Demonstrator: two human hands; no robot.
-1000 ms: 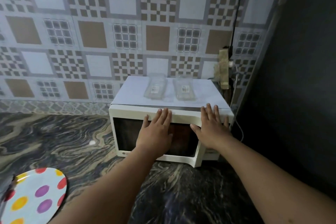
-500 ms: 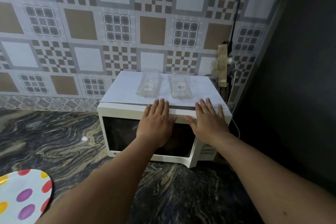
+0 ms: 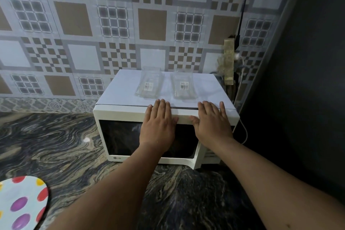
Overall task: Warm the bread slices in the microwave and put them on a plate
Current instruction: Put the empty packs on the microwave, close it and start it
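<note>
Left hand: the left hand (image 3: 158, 127) lies flat on the upper front of the microwave (image 3: 123, 117), fingers straight and close together, tips reaching the top edge at 12 o'clock of the palm, holding nothing.
Right hand: the right hand (image 3: 211, 124) is flat just beside it at 3 o'clock, fingers straight and slightly spread, thumb pointing toward the left hand, gripping nothing.
Microwave: white, with a dark window in its door (image 3: 119, 138), the door looking a touch ajar at its right edge; it stands on the countertop against the wall, centre frame.
Bread slices: none to be seen; the dark window hides whatever is inside.
Plate: a polka-dot plate (image 3: 20, 203) sits down at 8 o'clock from the microwave, well apart, cut off by the frame edge.
On top: two clear plastic packets (image 3: 149, 85) lie side by side on the microwave's lid, just beyond the fingertips at 12 o'clock.
Countertop: dark swirled marble countertop (image 3: 56, 142).
Wall: patterned tiles (image 3: 112, 24) behind; a black cable (image 3: 244, 2) runs down at 1 o'clock.
</note>
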